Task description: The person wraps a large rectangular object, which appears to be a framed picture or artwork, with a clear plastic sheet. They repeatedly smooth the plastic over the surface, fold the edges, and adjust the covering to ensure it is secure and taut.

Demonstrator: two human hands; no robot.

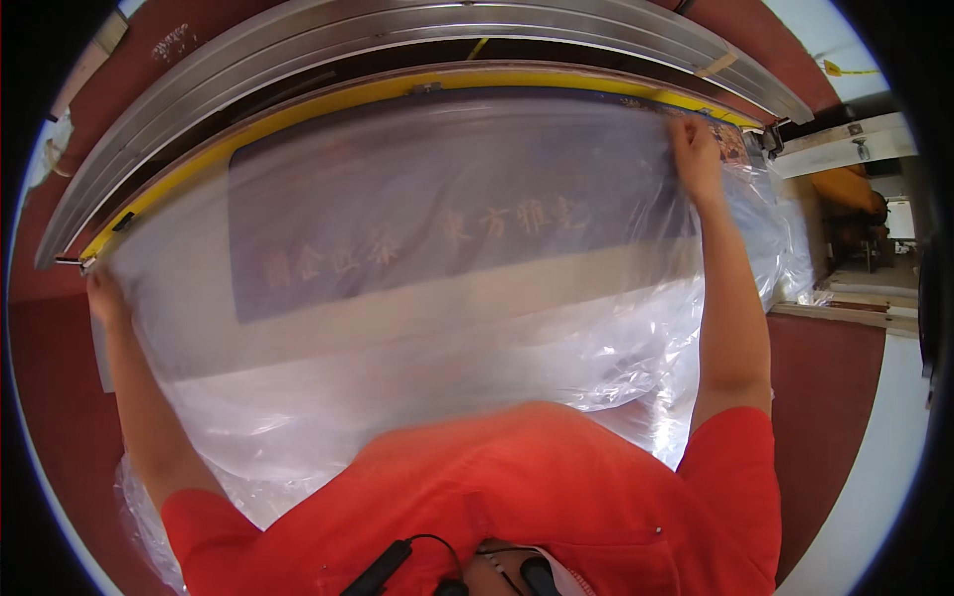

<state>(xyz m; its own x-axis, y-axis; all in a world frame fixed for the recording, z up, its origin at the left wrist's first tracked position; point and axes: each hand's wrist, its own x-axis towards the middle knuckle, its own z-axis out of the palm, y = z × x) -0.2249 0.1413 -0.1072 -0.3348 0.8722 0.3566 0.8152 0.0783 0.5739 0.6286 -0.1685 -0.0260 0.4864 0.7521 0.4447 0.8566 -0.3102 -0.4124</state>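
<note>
A wide sheet of clear plastic film (pixel 636 372) lies over a dark blue printed panel (pixel 397 179) with a row of gold characters and a pale lower band. At the far right corner, my right hand (pixel 698 154) is closed on the film's edge, beside the panel's patterned gold end. My left hand (pixel 106 298) is closed at the film's left edge, just below the end of the yellow bar, its fingers partly blurred. Between both hands the film stretches taut, while it hangs wrinkled nearer my body.
A yellow bar (pixel 248 121) with small metal clips runs along the panel's far side. Beyond it curves a long silver metal rail (pixel 397 40). The floor (pixel 825 397) is dark red. Some machinery (pixel 860 214) stands at the right.
</note>
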